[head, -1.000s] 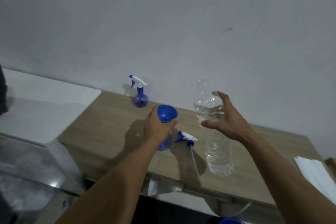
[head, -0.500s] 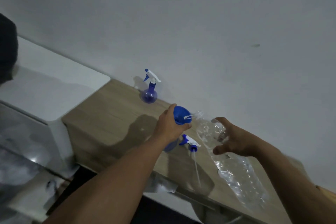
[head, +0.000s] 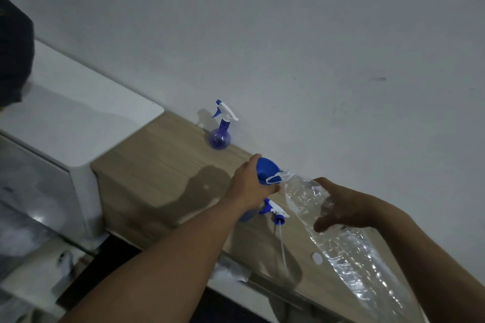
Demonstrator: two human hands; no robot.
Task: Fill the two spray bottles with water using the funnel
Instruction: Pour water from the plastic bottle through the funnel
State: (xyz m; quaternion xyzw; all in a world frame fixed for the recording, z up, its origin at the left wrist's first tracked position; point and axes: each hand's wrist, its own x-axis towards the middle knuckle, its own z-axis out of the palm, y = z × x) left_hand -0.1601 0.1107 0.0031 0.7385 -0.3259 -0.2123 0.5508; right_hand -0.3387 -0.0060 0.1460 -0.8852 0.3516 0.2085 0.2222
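My left hand (head: 248, 185) grips a blue funnel (head: 266, 170) that sits in the neck of a blue spray bottle (head: 246, 215), which is mostly hidden under the hand. My right hand (head: 341, 206) holds a large clear water bottle (head: 338, 238), tilted with its mouth at the funnel's rim. A detached blue-and-white sprayer head (head: 274, 211) with its long tube lies on the wooden table (head: 157, 165) beside the bottle. A second blue spray bottle (head: 220, 134), with its sprayer on, stands by the wall.
A white cabinet top (head: 78, 118) adjoins the table on the left. A small white cap (head: 317, 258) lies on the table near the front edge. A grey wall runs along the back of the table.
My right hand has lifted the water bottle off the table and tipped it until its mouth reached the funnel. The left hand stayed on the funnel. The view has tilted.
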